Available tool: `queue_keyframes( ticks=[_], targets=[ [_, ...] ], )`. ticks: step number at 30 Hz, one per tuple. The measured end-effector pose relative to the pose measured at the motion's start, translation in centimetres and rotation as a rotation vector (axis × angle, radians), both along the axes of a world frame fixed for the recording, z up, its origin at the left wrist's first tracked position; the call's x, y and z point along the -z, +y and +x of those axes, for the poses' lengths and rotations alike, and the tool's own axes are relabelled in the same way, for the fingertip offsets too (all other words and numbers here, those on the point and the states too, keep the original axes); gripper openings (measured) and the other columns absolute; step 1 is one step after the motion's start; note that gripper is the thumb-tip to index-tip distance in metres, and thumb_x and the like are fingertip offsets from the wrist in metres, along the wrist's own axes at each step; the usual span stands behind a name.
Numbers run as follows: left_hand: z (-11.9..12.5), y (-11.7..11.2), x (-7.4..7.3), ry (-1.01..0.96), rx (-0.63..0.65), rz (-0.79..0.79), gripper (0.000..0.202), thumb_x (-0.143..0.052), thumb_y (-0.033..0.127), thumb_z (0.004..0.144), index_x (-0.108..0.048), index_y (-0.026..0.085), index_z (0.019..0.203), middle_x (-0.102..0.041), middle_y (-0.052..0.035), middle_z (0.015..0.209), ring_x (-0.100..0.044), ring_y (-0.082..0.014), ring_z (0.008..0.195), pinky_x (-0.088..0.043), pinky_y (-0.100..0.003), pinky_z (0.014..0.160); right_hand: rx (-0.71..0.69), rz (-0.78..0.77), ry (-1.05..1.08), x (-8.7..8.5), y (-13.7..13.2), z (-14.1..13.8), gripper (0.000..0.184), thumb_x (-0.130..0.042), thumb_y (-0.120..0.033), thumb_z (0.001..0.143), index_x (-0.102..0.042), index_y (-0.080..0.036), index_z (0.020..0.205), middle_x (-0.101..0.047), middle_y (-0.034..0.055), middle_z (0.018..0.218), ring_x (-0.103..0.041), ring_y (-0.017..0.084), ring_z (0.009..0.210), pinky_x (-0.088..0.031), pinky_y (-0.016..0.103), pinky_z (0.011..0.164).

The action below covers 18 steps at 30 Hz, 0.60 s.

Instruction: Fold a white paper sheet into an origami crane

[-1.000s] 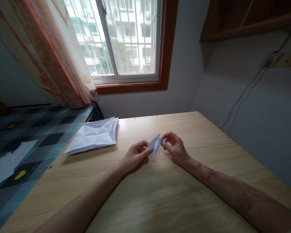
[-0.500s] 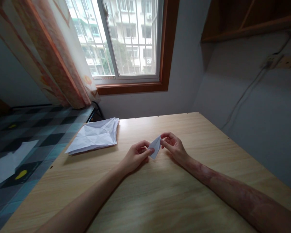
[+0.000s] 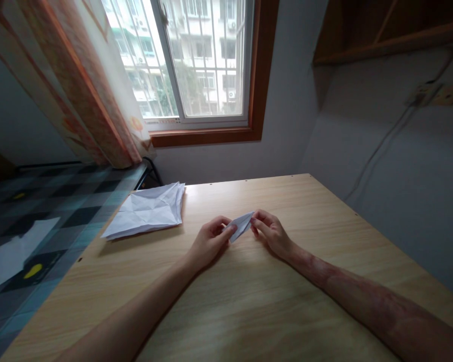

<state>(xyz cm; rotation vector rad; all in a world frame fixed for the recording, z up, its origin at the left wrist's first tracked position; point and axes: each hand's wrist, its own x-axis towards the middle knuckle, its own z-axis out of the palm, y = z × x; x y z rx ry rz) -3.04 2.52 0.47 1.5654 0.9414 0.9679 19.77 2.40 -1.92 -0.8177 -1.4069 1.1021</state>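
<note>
A small piece of folded white paper [image 3: 240, 226] is held just above the tabletop between my two hands. My left hand [image 3: 213, 237] pinches its left end, thumb on top and the other fingers behind. At the upper right tip, my right hand [image 3: 269, 227] grips the paper between thumb and fingertips. The paper is slim and pointed, slanting up to the right. Parts of both ends are covered by my fingers.
A stack of creased white sheets [image 3: 147, 211] lies at the table's back left. The pale wooden table [image 3: 226, 311] meets a bed [image 3: 94, 216] with a checked cover on the left. White paper [image 3: 30, 246] lies on the bed. A wooden shelf [image 3: 392, 48] hangs at upper right.
The folded paper has turned to a flatter slant and looks narrower. My left hand has shifted slightly left and up; my right hand has moved a little down.
</note>
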Motion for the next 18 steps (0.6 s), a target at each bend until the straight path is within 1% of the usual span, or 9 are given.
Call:
queue_keyframes(
  ticks=[3, 7, 11, 15, 18],
  targets=[
    [0.06, 0.15, 0.15, 0.001, 0.006, -0.001, 0.048, -0.08, 0.064, 0.091, -0.072, 0.016, 0.094, -0.065, 0.0007, 0.071, -0.054, -0.013, 0.063, -0.038, -0.023, 0.059, 0.008, 0.012, -0.033, 0.14, -0.06, 0.07, 0.042, -0.07, -0.052, 0.103, -0.057, -0.022, 0.076, -0.053, -0.0026, 0.07, -0.046, 0.016, 0.066, -0.037, 0.03, 0.063],
    [0.15, 0.25, 0.34, -0.012, 0.023, -0.004, 0.048, -0.077, 0.064, 0.093, -0.074, 0.016, 0.099, -0.067, -0.0006, 0.074, -0.059, -0.0147, 0.068, -0.042, -0.024, 0.063, 0.026, 0.048, -0.039, 0.16, -0.05, 0.13, 0.042, -0.068, -0.052, 0.105, -0.057, -0.023, 0.077, -0.052, -0.0025, 0.071, -0.046, 0.016, 0.067, -0.038, 0.031, 0.064],
    [0.15, 0.22, 0.19, -0.008, 0.018, 0.002, 0.048, -0.077, 0.064, 0.095, -0.075, 0.016, 0.098, -0.068, -0.0008, 0.072, -0.061, -0.0153, 0.067, -0.043, -0.025, 0.063, 0.053, 0.059, -0.032, 0.31, 0.06, 0.09, 0.045, -0.068, -0.055, 0.106, -0.055, -0.024, 0.075, -0.051, -0.0021, 0.071, -0.046, 0.017, 0.068, -0.038, 0.031, 0.064],
    [0.08, 0.17, 0.1, -0.014, -0.004, -0.003, 0.049, -0.08, 0.064, 0.092, -0.074, 0.016, 0.093, -0.067, -0.0005, 0.069, -0.061, -0.0149, 0.064, -0.044, -0.025, 0.063, 0.075, 0.037, -0.048, 0.63, 0.1, -0.07, 0.053, -0.066, -0.063, 0.105, -0.055, -0.024, 0.071, -0.05, -0.0017, 0.067, -0.044, 0.017, 0.065, -0.036, 0.031, 0.062],
    [-0.03, 0.23, 0.35, -0.04, -0.008, -0.017, 0.047, -0.08, 0.063, 0.092, -0.072, 0.016, 0.091, -0.065, 0.0008, 0.066, -0.058, -0.0133, 0.062, -0.041, -0.023, 0.061, 0.079, 0.032, -0.057, 0.56, -0.06, -0.1, 0.063, -0.059, -0.065, 0.108, -0.052, -0.024, 0.062, -0.048, -0.0006, 0.063, -0.046, 0.018, 0.065, -0.04, 0.033, 0.066]
  ],
)
